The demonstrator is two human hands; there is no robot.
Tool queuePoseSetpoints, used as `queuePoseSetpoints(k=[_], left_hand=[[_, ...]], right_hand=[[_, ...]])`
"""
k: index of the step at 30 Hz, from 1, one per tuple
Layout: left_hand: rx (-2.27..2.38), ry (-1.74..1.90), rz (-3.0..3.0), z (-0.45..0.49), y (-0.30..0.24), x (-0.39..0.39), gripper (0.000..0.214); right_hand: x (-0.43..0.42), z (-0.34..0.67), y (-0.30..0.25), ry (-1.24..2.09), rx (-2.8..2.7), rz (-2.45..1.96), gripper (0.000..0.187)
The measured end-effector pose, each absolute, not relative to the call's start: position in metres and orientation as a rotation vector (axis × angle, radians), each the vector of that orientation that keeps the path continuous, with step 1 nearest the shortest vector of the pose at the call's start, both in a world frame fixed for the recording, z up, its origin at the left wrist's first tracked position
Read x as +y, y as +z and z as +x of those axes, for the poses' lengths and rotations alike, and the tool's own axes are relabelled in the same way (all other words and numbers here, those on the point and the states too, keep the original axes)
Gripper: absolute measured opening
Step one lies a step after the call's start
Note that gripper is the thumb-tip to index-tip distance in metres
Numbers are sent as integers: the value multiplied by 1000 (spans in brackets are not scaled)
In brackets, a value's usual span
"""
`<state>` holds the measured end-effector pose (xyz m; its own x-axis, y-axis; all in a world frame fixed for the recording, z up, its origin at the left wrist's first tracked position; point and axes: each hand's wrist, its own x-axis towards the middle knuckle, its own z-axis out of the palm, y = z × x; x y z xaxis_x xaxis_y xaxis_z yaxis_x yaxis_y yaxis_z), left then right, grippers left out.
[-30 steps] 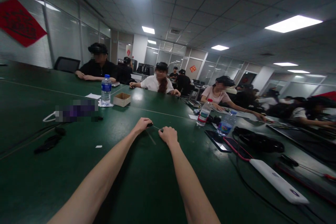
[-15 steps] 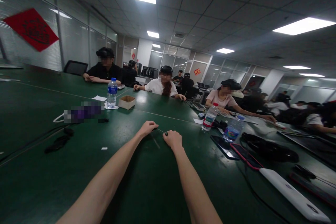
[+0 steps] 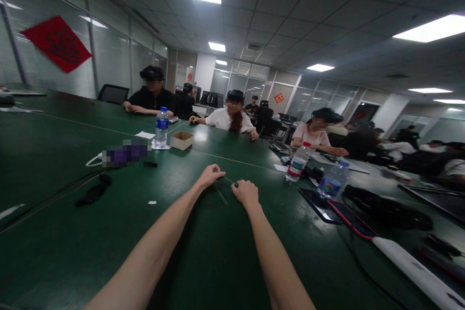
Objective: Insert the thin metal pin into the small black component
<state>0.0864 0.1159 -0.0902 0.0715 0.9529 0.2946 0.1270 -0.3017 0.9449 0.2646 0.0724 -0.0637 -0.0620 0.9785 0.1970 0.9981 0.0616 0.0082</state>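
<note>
Both my arms reach forward over the green table (image 3: 203,271). My left hand (image 3: 211,175) is closed in a pinch, thumb and forefinger together at the end of a thin pale line. This thin line (image 3: 228,180) runs across the short gap to my right hand (image 3: 247,193). My right hand is curled shut, knuckles up, and a small dark rounded piece (image 3: 236,184) shows at its thumb side. What that piece is I cannot make out. A faint narrow streak (image 3: 221,194) lies on the table just below the gap between the hands.
Left of my hands are a water bottle (image 3: 162,128), a small open cardboard box (image 3: 181,141) and a paper scrap (image 3: 152,202). Rightward are a red-capped bottle (image 3: 298,162), a blue-capped bottle (image 3: 333,179), a red-edged phone (image 3: 352,219) and a white power strip (image 3: 414,271). Several people sit around.
The view has turned slightly left, so everything sits further right. My hands keep nearly the same pose. A person at the right has drawn an outstretched arm back in.
</note>
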Motion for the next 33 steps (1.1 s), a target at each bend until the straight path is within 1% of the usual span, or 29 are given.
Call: queuePoseSetpoints(k=[11,33], left_hand=[[1214,1354,1585,87,-92,116,40],[1234,1350,1633,88,-104,127,46]], right_hand=[[73,266,-64,-205,-2192,-2032,44],[72,266,-66,-205,-2163,-2034,45]])
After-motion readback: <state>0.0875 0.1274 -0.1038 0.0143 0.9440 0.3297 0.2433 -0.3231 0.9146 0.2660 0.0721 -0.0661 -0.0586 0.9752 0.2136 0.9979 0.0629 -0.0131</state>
